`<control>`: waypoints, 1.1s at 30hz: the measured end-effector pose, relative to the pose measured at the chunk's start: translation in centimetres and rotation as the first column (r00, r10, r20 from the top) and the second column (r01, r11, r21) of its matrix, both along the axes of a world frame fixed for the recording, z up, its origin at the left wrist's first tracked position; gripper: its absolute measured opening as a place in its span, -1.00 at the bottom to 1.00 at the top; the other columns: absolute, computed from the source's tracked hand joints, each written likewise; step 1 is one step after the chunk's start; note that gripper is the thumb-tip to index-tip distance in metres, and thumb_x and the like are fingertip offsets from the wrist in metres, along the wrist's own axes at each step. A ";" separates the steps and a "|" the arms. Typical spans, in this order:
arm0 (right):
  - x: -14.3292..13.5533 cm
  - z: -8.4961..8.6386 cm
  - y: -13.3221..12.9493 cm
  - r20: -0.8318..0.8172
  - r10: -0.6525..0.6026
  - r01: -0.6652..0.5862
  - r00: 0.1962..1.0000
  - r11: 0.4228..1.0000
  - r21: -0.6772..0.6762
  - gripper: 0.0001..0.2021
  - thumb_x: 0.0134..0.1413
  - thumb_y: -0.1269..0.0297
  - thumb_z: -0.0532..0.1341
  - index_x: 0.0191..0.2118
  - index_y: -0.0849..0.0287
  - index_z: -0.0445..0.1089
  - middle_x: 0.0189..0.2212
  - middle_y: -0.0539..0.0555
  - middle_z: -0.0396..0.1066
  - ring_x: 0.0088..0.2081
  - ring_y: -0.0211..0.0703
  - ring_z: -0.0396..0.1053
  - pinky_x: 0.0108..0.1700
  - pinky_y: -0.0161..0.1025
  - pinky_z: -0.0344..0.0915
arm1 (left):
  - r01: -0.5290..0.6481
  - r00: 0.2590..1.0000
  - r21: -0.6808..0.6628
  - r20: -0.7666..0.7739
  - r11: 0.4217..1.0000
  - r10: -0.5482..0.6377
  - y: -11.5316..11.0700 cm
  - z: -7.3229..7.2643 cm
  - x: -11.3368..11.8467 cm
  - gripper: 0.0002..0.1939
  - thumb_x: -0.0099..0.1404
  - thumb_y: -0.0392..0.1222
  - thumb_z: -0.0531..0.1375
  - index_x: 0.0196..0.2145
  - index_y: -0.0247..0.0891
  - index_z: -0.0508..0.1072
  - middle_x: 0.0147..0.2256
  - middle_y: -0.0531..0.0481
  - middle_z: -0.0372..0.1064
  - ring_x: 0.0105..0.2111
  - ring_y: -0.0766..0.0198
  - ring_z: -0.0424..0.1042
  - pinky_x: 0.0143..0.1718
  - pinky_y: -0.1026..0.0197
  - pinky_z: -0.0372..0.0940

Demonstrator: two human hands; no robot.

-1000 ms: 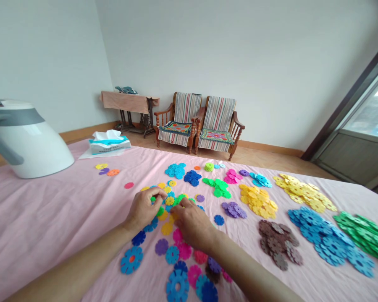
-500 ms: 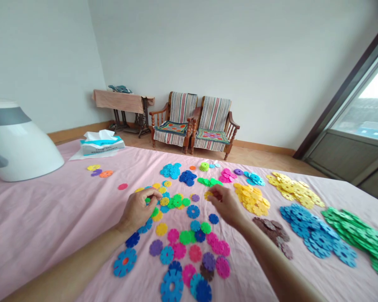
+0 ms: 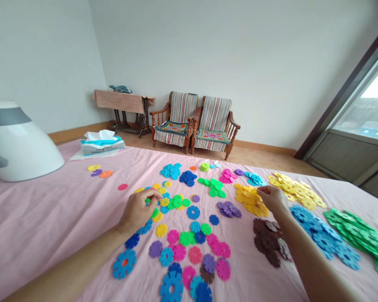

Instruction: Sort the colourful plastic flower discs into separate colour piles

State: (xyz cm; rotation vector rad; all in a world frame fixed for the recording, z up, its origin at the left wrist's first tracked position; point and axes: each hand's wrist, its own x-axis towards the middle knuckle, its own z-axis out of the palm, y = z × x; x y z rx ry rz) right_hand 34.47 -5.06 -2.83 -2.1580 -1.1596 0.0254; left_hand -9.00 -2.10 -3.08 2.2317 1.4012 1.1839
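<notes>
Far left: white-and-grey kettle (image 3: 25, 142) upright on the pink cloth (image 3: 72, 214), at 10 o'clock from the left hand (image 3: 139, 209). Tissue box (image 3: 102, 147) at 11, tissue poking up. Yellow, purple and orange discs (image 3: 96, 172) grouped at 10; lone pinkish-red disc (image 3: 122, 187) nearer.

Left hand: thumb and forefinger pressed together, other fingers curled; cannot tell whether a piece sits between. Small yellow, blue and green notched discs (image 3: 164, 201) lie just beside the fingertips, at 2 to 3 o'clock. Large blue disc (image 3: 124, 263), orange at its centre, at 7. Mixed loose discs (image 3: 195, 254) spread across 4 to 5: pink, purple, blue, green, brown, some overlapping. Light-blue heap (image 3: 170, 171) between 1 and 2; dark-blue heap (image 3: 188, 178) at 2. Wooden chairs (image 3: 176, 128) beyond, at 1.

From the right hand (image 3: 272, 199): green heap (image 3: 216, 188) and purple heap (image 3: 229, 209) at about 9; deep-yellow heap (image 3: 251, 200) closer, also at 9.

Right hand: fingers bunched toward the thumb over the deep-yellow heap's right edge; grip and contact cannot be told. Brown heap (image 3: 267, 241) at 6. Pale-yellow heap (image 3: 299, 191) between 2 and 3, large blue heap (image 3: 326, 237) at 4, large green heap (image 3: 359, 235) far right.
</notes>
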 end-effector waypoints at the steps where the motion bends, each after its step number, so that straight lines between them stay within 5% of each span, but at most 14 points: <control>1: 0.1 0.1 -0.1 0.013 -0.013 0.013 1.000 1.000 0.005 -0.73 -0.21 0.17 0.17 -0.42 0.22 0.52 -0.57 0.11 0.46 -0.53 -0.12 0.34 -0.53 -0.28 0.12 | 0.002 1.000 -0.001 0.000 1.000 -0.002 0.0 0.0 0.0 -0.79 0.17 -0.27 0.06 -0.42 -0.20 0.50 -0.40 0.08 0.52 -0.36 0.27 0.50 -0.27 0.30 0.34; 7: -0.9 1.5 -0.4 0.049 -0.024 0.021 0.999 0.998 0.066 -0.67 -0.12 0.18 0.11 -0.30 0.25 0.51 -0.47 0.17 0.48 -0.44 -0.05 0.38 -0.47 -0.24 0.14 | -0.003 1.000 -0.014 0.008 1.000 0.003 -0.2 0.2 0.2 -0.79 0.16 -0.28 0.06 -0.43 -0.21 0.50 -0.41 0.08 0.52 -0.36 0.28 0.50 -0.27 0.30 0.34; 12: -6.1 1.9 0.3 0.027 0.242 -0.243 0.970 0.967 0.082 -0.75 -0.06 0.22 0.11 -0.32 0.19 0.48 -0.48 0.07 0.48 -0.45 -0.16 0.38 -0.43 -0.29 0.20 | -0.006 1.000 -0.031 0.006 1.000 0.006 -0.7 0.9 0.5 -0.78 0.12 -0.32 0.04 -0.47 -0.24 0.49 -0.44 0.05 0.52 -0.39 0.27 0.50 -0.31 0.29 0.34; 14: -9.4 1.9 0.2 0.024 0.419 -0.419 0.908 0.905 0.075 -0.80 -0.04 0.26 0.12 -0.35 0.16 0.47 -0.48 0.02 0.47 -0.45 -0.21 0.38 -0.40 -0.32 0.22 | -0.004 1.000 -0.039 0.004 0.999 0.005 -0.9 1.1 0.6 -0.77 0.11 -0.33 0.03 -0.48 -0.25 0.49 -0.45 0.04 0.52 -0.40 0.27 0.49 -0.33 0.29 0.34; 17: -14.6 2.1 -0.7 0.036 0.727 -0.727 0.686 0.683 0.070 -0.81 0.01 0.36 0.10 -0.31 0.17 0.46 -0.41 0.05 0.47 -0.39 -0.21 0.38 -0.34 -0.31 0.26 | 0.000 1.000 -0.047 -0.001 0.999 0.000 -0.9 1.1 0.6 -0.77 0.11 -0.34 0.03 -0.47 -0.24 0.50 -0.45 0.05 0.52 -0.41 0.28 0.49 -0.34 0.29 0.33; 21: -19.8 2.6 -2.0 0.112 0.847 -0.849 0.520 0.527 -0.036 -0.79 0.05 0.46 0.10 -0.24 0.17 0.45 -0.27 0.12 0.43 -0.20 -0.15 0.35 -0.13 -0.24 0.24 | 0.021 1.000 -0.041 -0.022 0.999 -0.022 -0.7 0.9 0.6 -0.76 0.12 -0.35 0.04 -0.44 -0.24 0.51 -0.44 0.05 0.52 -0.41 0.28 0.48 -0.33 0.29 0.32; 29: -23.1 2.4 -1.7 0.194 0.839 -0.817 0.509 0.541 -0.197 -0.67 0.05 0.36 0.16 -0.01 0.13 0.35 -0.07 0.15 0.36 -0.04 -0.04 0.23 -0.03 -0.13 0.13 | 0.117 0.978 0.052 -0.182 0.992 -0.106 -0.8 0.7 0.6 -0.72 0.10 -0.42 0.09 -0.33 -0.18 0.53 -0.30 0.00 0.50 -0.20 0.18 0.40 -0.13 0.14 0.26; 33: -22.6 2.9 -2.3 0.192 0.844 -0.818 0.500 0.533 -0.215 -0.78 0.05 0.36 0.16 -0.15 0.10 0.43 -0.13 0.11 0.41 -0.08 -0.08 0.28 -0.05 -0.15 0.09 | 0.178 0.959 0.045 -0.232 0.983 -0.163 -0.9 0.5 0.8 -0.74 0.13 -0.40 0.11 -0.33 -0.15 0.53 -0.30 0.02 0.49 -0.22 0.19 0.40 -0.13 0.11 0.23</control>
